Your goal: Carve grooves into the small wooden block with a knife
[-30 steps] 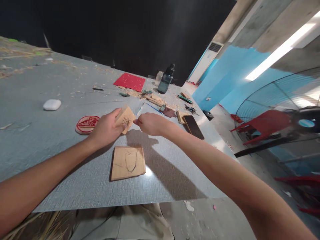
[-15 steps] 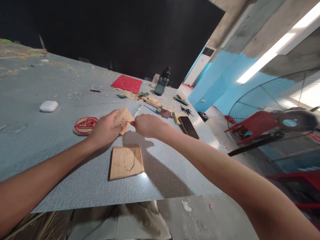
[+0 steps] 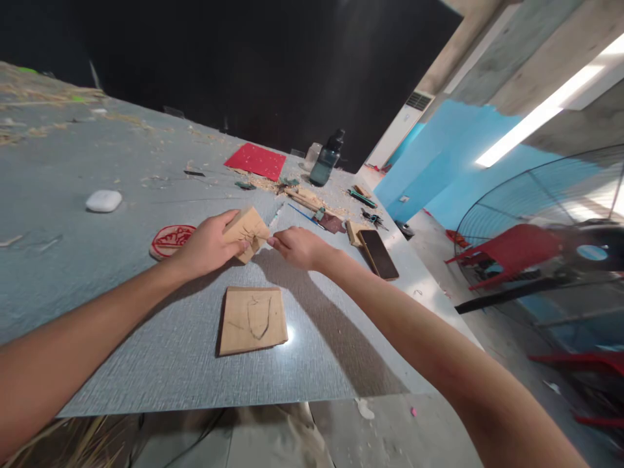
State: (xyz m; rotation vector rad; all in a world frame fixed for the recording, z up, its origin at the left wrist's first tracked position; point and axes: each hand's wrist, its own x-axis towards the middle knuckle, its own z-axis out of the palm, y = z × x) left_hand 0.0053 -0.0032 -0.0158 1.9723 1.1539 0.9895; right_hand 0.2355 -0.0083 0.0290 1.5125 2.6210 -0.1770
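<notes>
My left hand (image 3: 207, 246) grips a small carved wooden block (image 3: 247, 227), held tilted just above the grey table (image 3: 97, 279). My right hand (image 3: 298, 247) is closed in a pinch against the block's right corner; what it pinches is too small to make out. In front of both hands a flat wooden board (image 3: 252, 319) with a cut outline lies on the table. A round red-patterned disc (image 3: 170, 239) lies left of my left hand.
A white case (image 3: 103, 201) sits far left. At the back are a red sheet (image 3: 255, 160), a dark bottle (image 3: 325, 158), wood shavings and several small tools. A dark phone (image 3: 379, 254) lies near the right edge. A fan (image 3: 560, 260) and a red chair stand beyond the table.
The view has shifted slightly. My hands stay together at the small block, which is tilted a little differently. The flat board has not moved.
</notes>
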